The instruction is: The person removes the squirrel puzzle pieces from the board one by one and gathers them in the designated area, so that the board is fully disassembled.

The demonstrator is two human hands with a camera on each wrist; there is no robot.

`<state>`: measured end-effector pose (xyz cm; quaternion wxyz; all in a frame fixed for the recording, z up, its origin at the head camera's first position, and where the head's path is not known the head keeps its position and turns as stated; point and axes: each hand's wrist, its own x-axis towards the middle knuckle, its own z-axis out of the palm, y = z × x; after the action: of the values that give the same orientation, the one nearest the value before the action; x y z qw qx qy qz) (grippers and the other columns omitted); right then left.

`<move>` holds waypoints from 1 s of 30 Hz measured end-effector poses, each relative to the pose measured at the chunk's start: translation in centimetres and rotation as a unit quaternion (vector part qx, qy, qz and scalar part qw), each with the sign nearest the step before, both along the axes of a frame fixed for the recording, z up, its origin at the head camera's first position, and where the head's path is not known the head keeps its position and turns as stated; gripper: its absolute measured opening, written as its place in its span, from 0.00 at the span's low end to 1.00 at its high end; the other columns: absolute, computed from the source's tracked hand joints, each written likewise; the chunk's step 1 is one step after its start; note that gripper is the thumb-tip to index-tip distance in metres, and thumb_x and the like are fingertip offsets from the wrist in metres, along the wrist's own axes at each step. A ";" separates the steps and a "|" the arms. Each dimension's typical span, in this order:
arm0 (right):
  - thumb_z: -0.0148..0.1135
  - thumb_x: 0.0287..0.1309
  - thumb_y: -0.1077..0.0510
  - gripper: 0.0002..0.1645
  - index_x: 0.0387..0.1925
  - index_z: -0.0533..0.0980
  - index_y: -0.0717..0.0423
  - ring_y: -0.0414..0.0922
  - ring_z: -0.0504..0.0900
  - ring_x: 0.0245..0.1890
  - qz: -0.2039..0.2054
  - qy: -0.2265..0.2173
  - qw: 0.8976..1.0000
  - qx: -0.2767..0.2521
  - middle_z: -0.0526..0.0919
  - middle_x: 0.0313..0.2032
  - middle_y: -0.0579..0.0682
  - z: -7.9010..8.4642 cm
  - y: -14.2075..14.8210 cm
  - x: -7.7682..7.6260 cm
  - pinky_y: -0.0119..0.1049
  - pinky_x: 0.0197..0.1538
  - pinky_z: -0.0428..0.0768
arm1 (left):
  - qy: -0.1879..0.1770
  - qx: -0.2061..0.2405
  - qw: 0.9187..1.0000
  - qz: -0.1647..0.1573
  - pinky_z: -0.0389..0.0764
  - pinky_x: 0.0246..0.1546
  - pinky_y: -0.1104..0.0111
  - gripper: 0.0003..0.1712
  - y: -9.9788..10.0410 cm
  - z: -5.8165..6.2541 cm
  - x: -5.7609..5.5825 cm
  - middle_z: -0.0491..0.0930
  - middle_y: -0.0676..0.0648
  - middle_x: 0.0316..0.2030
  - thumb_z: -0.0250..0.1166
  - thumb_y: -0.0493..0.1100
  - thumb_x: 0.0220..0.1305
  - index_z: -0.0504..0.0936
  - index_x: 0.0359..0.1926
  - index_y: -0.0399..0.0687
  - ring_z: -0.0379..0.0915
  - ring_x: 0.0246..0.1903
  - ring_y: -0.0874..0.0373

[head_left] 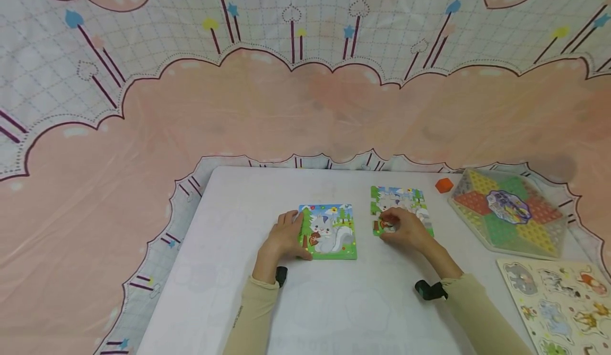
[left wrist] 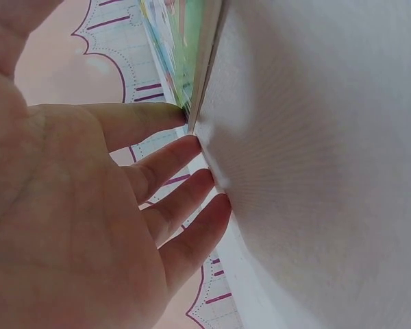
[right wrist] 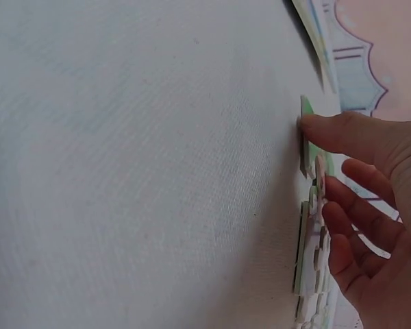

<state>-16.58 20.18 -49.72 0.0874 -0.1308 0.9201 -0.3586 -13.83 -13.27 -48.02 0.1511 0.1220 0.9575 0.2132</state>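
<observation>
A square squirrel picture board with a green border lies on the white table. My left hand rests along its left edge, thumb by the lower left corner. In the left wrist view the fingers are extended, with fingertips down at the table beside the board. To the right lies a squirrel jigsaw puzzle made of interlocking pieces. Over its lower left part, my right hand pinches a green-edged puzzle piece between thumb and fingers. That hand hides part of the puzzle.
An orange block sits at the back, near a clear hexagonal box of coloured pieces. An animal picture board lies at the front right. Behind the white table hangs a pink patterned cloth.
</observation>
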 end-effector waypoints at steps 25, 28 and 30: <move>0.70 0.56 0.52 0.20 0.48 0.81 0.58 0.53 0.79 0.47 -0.023 0.015 0.999 0.030 0.83 0.44 0.53 -0.5 -0.9 -0.6 0.53 0.50 0.76 | -0.001 0.001 1.000 -0.002 0.60 0.66 0.48 0.67 0.0 0.2 0.1 0.55 0.35 0.70 0.83 0.54 0.39 0.56 0.74 0.34 0.50 0.68 0.39; 0.70 0.57 0.52 0.20 0.48 0.80 0.58 0.54 0.79 0.47 -0.024 0.016 0.999 0.027 0.83 0.44 0.54 -0.4 -1.0 -0.6 0.53 0.49 0.76 | -0.001 0.000 1.000 -0.003 0.59 0.66 0.48 0.67 0.0 0.2 0.1 0.55 0.35 0.70 0.83 0.55 0.39 0.56 0.74 0.34 0.50 0.68 0.39; 0.70 0.56 0.53 0.20 0.47 0.81 0.59 0.54 0.79 0.47 -0.023 0.022 0.999 0.024 0.83 0.43 0.54 -0.4 -1.0 -0.6 0.53 0.49 0.76 | -0.001 0.001 1.000 -0.003 0.59 0.66 0.47 0.67 0.0 0.2 0.1 0.55 0.35 0.70 0.83 0.54 0.39 0.56 0.74 0.34 0.50 0.68 0.39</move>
<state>-17.22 19.17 -50.09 0.0621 -0.1149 0.9330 -0.3354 -13.76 -13.32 -47.81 0.1531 0.1251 0.9568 0.2133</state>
